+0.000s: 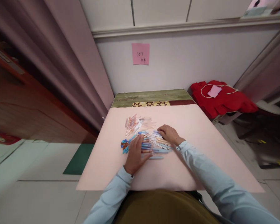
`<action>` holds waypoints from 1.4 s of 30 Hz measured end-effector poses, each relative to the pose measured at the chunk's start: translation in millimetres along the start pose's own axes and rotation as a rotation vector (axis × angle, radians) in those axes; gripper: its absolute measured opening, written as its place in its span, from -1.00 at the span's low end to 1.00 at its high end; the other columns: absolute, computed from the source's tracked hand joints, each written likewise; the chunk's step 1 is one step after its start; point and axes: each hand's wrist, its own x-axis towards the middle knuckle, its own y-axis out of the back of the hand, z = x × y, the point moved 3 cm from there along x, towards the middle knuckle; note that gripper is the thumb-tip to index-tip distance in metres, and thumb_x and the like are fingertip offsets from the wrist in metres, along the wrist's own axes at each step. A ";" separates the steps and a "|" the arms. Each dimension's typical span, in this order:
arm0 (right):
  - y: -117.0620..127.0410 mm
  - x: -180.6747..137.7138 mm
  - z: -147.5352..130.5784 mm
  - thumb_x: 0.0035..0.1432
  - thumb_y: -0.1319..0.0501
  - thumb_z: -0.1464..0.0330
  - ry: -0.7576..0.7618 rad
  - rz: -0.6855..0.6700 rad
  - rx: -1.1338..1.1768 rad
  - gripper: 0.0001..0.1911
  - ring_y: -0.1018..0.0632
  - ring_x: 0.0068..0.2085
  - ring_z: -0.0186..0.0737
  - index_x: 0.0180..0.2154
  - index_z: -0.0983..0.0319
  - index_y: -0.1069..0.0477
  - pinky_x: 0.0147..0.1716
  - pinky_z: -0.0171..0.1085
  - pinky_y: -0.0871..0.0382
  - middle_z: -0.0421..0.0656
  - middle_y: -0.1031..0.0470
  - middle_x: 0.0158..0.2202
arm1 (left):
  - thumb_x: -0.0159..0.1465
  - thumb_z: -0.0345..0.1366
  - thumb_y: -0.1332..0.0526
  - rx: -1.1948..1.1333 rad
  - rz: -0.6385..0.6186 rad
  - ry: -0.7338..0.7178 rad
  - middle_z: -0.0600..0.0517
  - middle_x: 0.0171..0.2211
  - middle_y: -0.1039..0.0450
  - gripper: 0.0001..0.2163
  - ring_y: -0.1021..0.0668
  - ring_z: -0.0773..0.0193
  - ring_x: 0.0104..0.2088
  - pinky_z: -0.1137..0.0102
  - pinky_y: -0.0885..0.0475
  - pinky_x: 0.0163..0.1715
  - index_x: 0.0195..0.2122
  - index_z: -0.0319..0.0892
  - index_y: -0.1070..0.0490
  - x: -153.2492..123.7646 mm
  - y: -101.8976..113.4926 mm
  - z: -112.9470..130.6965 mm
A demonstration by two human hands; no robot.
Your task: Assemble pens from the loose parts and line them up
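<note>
A pile of pens and pen parts [146,145], with blue, brown and pale barrels, lies in the middle of the pink table sheet. My left hand [135,153] rests over the pile's left side, its fingers stretched forward and the thumb apart. At the far right side of the pile, my right hand [170,134] has its fingers bent together beside a violet-blue piece [156,133]; what they hold, if anything, is hidden. Thin white rods [151,137] lie between the hands. A light blue barrel [156,157] lies nearest me.
Small blue and brown caps [124,145] are heaped left of my left hand. Beyond lie brownish clear pieces [131,123] and pale slender pieces with dark tips [148,122]. A red cloth [226,104] with a white cable is to the right of the table. A pink note [140,53] hangs on the wall.
</note>
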 end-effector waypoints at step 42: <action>-45.1 -43.3 -2.1 -0.05 -0.29 -0.23 0.396 0.176 0.108 0.15 -0.20 0.33 0.21 0.37 0.26 -0.03 0.29 0.13 -0.15 0.20 -0.11 0.33 | 0.35 -0.08 -0.15 -0.080 -0.066 0.033 -0.26 0.36 -0.10 -0.40 -0.15 -0.05 0.38 -0.04 -0.13 0.31 0.34 -0.15 -0.03 -5.7 -34.7 -25.2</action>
